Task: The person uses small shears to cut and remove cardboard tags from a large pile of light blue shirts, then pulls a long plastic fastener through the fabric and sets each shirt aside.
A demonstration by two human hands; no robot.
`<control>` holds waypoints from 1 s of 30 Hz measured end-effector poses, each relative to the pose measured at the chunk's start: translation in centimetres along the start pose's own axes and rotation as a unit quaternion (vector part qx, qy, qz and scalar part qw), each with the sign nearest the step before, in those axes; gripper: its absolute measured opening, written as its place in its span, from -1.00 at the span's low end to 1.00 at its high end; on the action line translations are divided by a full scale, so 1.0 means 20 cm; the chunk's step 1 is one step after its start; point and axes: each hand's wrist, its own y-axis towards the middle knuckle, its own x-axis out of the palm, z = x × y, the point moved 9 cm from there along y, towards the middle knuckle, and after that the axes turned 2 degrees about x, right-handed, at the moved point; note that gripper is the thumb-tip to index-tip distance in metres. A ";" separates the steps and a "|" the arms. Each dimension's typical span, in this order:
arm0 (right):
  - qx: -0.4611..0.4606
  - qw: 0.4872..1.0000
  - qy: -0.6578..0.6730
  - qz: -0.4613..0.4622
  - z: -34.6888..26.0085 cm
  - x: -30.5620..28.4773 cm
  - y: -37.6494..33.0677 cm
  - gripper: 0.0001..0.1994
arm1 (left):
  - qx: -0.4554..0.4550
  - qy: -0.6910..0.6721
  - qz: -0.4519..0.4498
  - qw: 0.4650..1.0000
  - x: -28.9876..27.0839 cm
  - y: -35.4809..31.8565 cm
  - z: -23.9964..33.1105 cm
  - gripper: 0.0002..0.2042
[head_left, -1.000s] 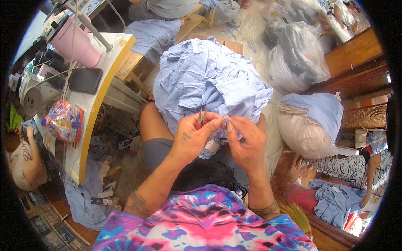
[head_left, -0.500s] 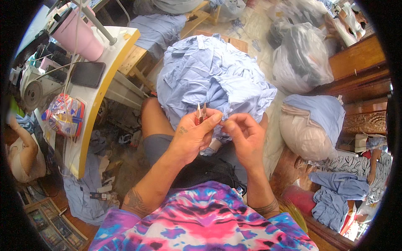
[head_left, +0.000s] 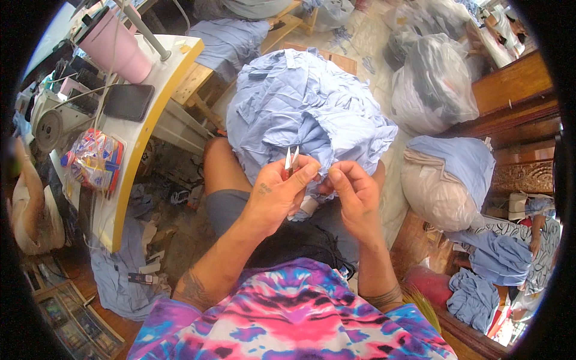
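Left hand (head_left: 273, 195): grip closed around pointed metal snips (head_left: 291, 163). Right hand (head_left: 358, 195): narrow grip pinching crumpled blue cloth (head_left: 303, 96), heaped round.

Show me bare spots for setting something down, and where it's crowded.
Bare: white tabletop between black phone, colourful packet and yellow edge; pale floor between blue fabric pile and beige bundle. Crowded: upper right, packed with plastic bags; between the knees, filled by that pile.
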 end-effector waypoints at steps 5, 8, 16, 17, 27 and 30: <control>0.048 0.998 0.013 -0.046 0.00 0.01 0.01 -0.71 | -0.005 0.055 -0.022 0.998 -0.01 -0.01 0.04 -0.80; 0.062 0.996 0.025 -0.055 0.02 0.02 0.02 -0.70 | 0.081 0.109 -0.015 0.991 0.04 -0.05 0.15 -0.82; 0.060 0.997 -0.021 -0.050 -0.04 0.04 0.03 -0.73 | 0.152 0.131 -0.044 0.979 0.01 -0.02 0.14 -0.80; 0.065 0.996 -0.020 -0.063 -0.05 0.05 0.03 -0.73 | 0.131 0.121 -0.056 0.982 0.02 -0.03 0.14 -0.81; 0.048 0.992 -0.039 -0.114 -0.22 0.14 -0.05 -0.75 | 0.124 0.107 -0.102 0.981 0.10 -0.17 0.23 -0.84; 0.054 0.984 -0.012 -0.168 -0.33 0.20 -0.11 -0.76 | 0.125 0.064 -0.124 0.982 0.13 -0.24 0.24 -0.82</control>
